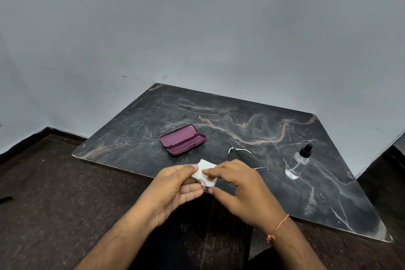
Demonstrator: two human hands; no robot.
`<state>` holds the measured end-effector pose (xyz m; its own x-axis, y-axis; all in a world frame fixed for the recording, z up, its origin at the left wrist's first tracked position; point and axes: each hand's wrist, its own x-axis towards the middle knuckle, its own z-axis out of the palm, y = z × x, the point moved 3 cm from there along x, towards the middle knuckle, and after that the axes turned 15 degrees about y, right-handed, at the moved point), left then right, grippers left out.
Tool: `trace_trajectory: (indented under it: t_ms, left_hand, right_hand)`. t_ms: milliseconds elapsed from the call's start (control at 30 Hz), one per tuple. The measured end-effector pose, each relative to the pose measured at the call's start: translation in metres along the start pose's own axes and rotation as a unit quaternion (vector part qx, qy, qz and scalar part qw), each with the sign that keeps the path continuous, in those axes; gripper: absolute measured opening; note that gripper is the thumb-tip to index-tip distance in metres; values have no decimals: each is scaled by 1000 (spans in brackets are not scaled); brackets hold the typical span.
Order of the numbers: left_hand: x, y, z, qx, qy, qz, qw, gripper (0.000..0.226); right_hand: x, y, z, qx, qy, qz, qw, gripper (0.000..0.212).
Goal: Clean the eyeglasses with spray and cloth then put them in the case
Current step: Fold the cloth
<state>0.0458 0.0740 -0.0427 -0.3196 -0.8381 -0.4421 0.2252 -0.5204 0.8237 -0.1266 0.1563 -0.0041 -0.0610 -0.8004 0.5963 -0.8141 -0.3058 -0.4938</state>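
I pinch the white cloth [206,173] between both hands, my left hand [175,190] and right hand [243,188] meeting over the near edge of the bench [241,116]. The glasses [247,158] lie at 1 o'clock from the cloth, the open case [183,142] at 11, the spray [299,161] at 3.

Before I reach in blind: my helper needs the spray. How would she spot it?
Find the dark marble board on the floor. At its right side, right of the glasses, stands the bottle. It alone is clear, with a black top.
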Motion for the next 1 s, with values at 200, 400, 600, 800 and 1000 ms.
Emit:
trace_trajectory:
  t_ms: [200,400,600,800,1000]
  left_hand:
    - [1,-7,4,-9,-16,-18,1000,25]
    - [-6,-14,8,-8,-74,-6,997,38]
    - [-9,-23,14,4,-79,44,996,52]
    - [-14,-30,24,31,-27,106,994,32]
    - [-11,-32,28,57,28,130,989,18]
  right_hand:
    - [-1,6,-2,44,29,41,998,30]
    - [-4,18,1,174,54,199,963,27]
    - [-1,22,3,268,66,279,920,25]
    - [-4,26,8,295,77,315,899,27]
    - [-8,26,11,300,119,333,886,28]
